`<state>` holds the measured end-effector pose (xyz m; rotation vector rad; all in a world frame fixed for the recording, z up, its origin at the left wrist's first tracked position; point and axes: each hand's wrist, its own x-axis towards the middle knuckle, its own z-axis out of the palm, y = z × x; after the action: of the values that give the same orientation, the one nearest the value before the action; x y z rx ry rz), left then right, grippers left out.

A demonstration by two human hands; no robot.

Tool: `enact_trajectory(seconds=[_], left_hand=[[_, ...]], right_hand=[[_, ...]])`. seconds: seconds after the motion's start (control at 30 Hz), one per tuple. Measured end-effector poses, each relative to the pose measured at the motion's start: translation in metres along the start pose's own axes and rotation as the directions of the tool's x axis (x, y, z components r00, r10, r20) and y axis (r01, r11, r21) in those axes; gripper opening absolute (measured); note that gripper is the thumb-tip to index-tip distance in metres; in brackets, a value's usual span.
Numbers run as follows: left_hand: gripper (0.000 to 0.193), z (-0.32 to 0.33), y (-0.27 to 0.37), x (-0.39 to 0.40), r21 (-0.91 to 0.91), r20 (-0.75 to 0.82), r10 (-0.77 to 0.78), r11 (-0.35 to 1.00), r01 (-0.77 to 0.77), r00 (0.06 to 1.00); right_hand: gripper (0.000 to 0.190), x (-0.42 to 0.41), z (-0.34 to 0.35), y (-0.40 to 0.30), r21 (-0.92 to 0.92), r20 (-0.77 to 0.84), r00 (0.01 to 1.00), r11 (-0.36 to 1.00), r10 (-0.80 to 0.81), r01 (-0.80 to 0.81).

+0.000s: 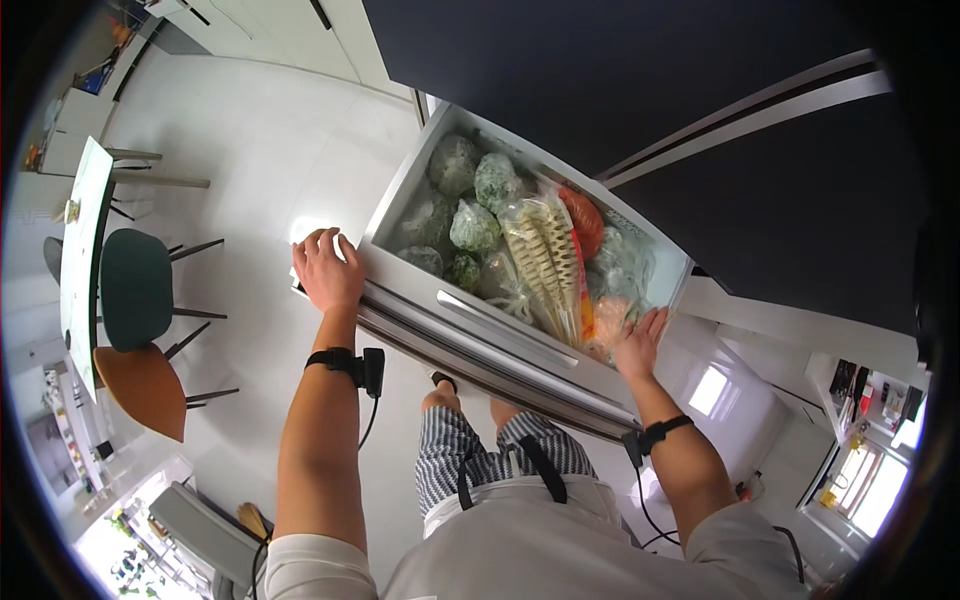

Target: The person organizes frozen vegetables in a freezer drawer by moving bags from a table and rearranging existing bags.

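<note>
A pulled-out freezer drawer (510,330) stands before me, packed with food in clear plastic bags. My left hand (328,274) grips the left end of its front, fingers bent over the edge. At the right front corner, my right hand (641,343) holds the rim, fingertips reaching inside beside an orange-pink bagged food (609,319). Pale skewered food (544,251) in a long bag lies across the middle. Frosted green bundles (475,226) fill the left side. Behind the skewers is a red bag (582,221); to the right lie frosty clear bags (622,262).
Dark refrigerator doors (600,67) rise behind the drawer. On the left stand a green chair (136,289), an orange-brown chair (146,390) and a white-topped table (82,262). A grey bin-like object (202,525) is at lower left. Cabled straps (349,364) circle both my forearms.
</note>
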<state>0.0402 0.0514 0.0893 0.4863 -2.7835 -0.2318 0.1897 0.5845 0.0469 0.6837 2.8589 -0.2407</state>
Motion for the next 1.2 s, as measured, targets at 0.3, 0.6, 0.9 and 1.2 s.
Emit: enact_trajectory(seconds=[0.3, 0.6, 0.9, 1.2], left_hand=[[0.026, -0.016, 0.0, 0.006, -0.194, 0.011, -0.17, 0.966, 0.168, 0.985], [0.03, -0.011, -0.006, 0.003, -0.34, 0.071, -0.048, 0.938, 0.069, 0.996], [0.031, -0.016, -0.003, 0.003, -0.177, 0.155, 0.047, 0.984, -0.019, 0.987], [0.033, -0.014, 0.002, -0.003, -0.059, 0.18, 0.038, 0.998, -0.028, 0.983]], right_hand=[[0.047, -0.068, -0.077, -0.163, 0.435, 0.075, 0.868, 0.8, -0.49, 0.414], [0.029, -0.024, 0.017, -0.427, 0.561, -0.046, 0.5, 0.392, -0.865, 0.729], [0.036, -0.066, -0.013, -0.239, 0.538, 0.053, 0.597, 0.526, -0.801, 0.659], [0.045, -0.087, -0.049, -0.045, 0.386, 0.21, 0.73, 0.741, -0.651, 0.549]])
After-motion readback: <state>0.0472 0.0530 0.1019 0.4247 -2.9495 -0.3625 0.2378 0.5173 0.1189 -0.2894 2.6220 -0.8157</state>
